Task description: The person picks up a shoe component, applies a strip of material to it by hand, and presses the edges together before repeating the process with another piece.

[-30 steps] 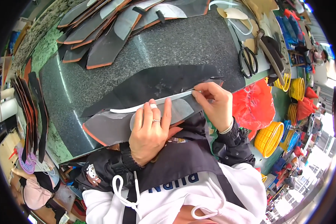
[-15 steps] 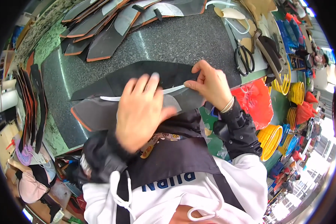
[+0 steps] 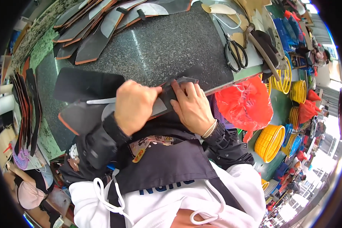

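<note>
Left hand [image 3: 135,106] fisted, knuckles up, clamped on a dark grey flat piece [image 3: 167,99] at the near edge of the slab; what else sits inside the fist cannot be told. Right hand [image 3: 192,108] lies flat, fingers spread, pressing the same piece from its right side, fingertips touching the raised top corner. Both hands touch the piece and nearly meet over it. The piece is thin, stiff-looking, matte grey-black with an orange-brown cut edge, its top end lifted a bit off the surface. Under it a longer dark sheet [image 3: 85,85] lies flat, rounded corners, running left past the left hand; a second dark piece with an orange rim [image 3: 74,117] sits below it at the slab edge. A thin white strip [image 3: 100,101] lies between them, just beside the left fist.

Work surface is a speckled dark stone slab [image 3: 159,45], polished, grainy. Far-left side holds a fanned stack of similar dark cut pieces [image 3: 98,22], grey faces, tan edges, overlapping. Black-handled scissors [image 3: 235,51] lie on the slab's right side, well apart from the hands. Red plastic bag [image 3: 247,104] hangs just beside the table's right edge, crinkled and glossy. Yellow plastic baskets [image 3: 269,142] sit beyond it on the right, ribbed and round. Room is cluttered, workshop-like, bright daylight at the right rim. Person wears black sleeves, a dark apron and a white hoodie
</note>
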Demonstrator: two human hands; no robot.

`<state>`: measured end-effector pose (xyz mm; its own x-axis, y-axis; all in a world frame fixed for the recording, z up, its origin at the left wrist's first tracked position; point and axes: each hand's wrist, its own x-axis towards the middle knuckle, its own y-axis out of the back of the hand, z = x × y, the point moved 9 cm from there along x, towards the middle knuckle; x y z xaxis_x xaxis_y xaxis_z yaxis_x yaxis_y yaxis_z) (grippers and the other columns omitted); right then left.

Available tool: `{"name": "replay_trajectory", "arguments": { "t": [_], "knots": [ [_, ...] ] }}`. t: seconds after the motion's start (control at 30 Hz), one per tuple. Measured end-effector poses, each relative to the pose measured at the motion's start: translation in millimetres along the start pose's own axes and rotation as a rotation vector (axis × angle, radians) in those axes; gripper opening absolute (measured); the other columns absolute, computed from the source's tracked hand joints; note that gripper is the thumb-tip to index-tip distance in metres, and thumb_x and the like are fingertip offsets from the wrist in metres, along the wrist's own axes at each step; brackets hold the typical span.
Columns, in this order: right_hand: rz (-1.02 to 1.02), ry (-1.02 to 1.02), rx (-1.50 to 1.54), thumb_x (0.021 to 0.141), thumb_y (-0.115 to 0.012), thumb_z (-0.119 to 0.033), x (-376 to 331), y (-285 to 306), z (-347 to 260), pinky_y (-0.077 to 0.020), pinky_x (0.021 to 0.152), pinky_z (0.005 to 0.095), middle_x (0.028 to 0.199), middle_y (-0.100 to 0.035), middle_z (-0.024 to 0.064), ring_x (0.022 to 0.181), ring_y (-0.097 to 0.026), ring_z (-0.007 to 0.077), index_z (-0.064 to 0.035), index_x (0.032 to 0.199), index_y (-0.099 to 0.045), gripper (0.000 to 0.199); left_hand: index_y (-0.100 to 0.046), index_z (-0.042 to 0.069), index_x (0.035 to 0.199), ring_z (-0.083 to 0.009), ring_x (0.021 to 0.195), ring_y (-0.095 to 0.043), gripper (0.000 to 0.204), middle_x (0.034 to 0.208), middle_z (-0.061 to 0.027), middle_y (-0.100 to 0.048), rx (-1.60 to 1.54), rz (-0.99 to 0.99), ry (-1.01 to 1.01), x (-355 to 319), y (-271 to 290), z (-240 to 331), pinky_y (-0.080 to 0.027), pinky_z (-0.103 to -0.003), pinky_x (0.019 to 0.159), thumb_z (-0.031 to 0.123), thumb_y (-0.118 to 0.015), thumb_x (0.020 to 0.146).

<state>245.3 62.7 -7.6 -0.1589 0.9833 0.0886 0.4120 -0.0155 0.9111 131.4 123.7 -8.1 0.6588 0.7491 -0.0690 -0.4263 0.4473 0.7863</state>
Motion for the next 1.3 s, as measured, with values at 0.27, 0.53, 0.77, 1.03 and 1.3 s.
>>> {"name": "replay_trajectory", "arguments": {
  "t": [0.27, 0.53, 0.77, 1.03, 1.3],
  "knots": [
    [-0.122, -0.432, 0.903, 0.089, -0.061, -0.013, 12.6, -1.8, 84.5, -0.0516, 0.069, 0.0338, 0.097, -0.057, 0.0138, 0.085, -0.059, 0.0252, -0.0025, 0.14, -0.049, 0.053, -0.073, -0.005, 0.096, -0.0268, 0.09, -0.067, 0.024, 0.089, -0.0138, -0.07, 0.655, 0.37, -0.494, -27.1, -14.3, 61.6, -0.051, -0.041, 0.092, 0.003, -0.065, 0.075],
    [-0.044, 0.398, -0.286, 0.08, -0.069, -0.012, 25.6, 38.4, 14.7, -0.0498, 0.08, 0.0357, 0.11, -0.055, 0.0125, 0.098, -0.057, 0.0268, -0.0183, 0.138, -0.056, 0.06, -0.072, -0.007, 0.096, -0.0268, 0.094, -0.068, 0.026, 0.097, -0.0159, -0.07, 0.792, 0.312, -0.442, -26.6, -25.6, 53.6, -0.05, -0.042, 0.1, 0.005, -0.064, 0.075],
    [-0.227, 0.279, 0.312, 0.078, -0.073, -0.02, 30.4, -14.7, -20.8, -0.0467, 0.087, 0.0388, 0.111, -0.051, 0.009, 0.099, -0.054, 0.0262, -0.016, 0.135, -0.058, 0.059, -0.071, -0.001, 0.103, -0.027, 0.103, -0.065, 0.028, 0.107, -0.0104, -0.067, 0.531, 0.499, -0.652, -79.3, 38.5, 62.9, -0.05, -0.041, 0.098, 0.008, -0.065, 0.077],
    [-0.324, 0.38, 0.328, 0.079, -0.069, -0.009, 38.2, -23.3, -54.0, -0.048, 0.09, 0.0421, 0.115, -0.055, 0.0133, 0.104, -0.056, 0.0342, -0.001, 0.127, -0.06, 0.05, -0.067, -0.001, 0.112, -0.0306, 0.107, -0.062, 0.043, 0.104, -0.0122, -0.065, 0.779, 0.03, -0.353, -95.5, 42.6, -27.7, -0.05, -0.042, 0.096, 0.013, -0.06, 0.072],
    [-0.296, 0.186, 0.69, 0.088, -0.062, -0.004, 79.8, -45.4, -101.3, -0.0491, 0.092, 0.0382, 0.117, -0.063, 0.0178, 0.105, -0.062, 0.0339, 0.0022, 0.124, -0.061, 0.037, -0.065, -0.006, 0.112, -0.0344, 0.109, -0.061, 0.049, 0.111, -0.0174, -0.062, 0.476, 0.385, -0.201, -121.5, 41.0, -39.2, -0.048, -0.044, 0.099, 0.012, -0.065, 0.067]
  ]
}}
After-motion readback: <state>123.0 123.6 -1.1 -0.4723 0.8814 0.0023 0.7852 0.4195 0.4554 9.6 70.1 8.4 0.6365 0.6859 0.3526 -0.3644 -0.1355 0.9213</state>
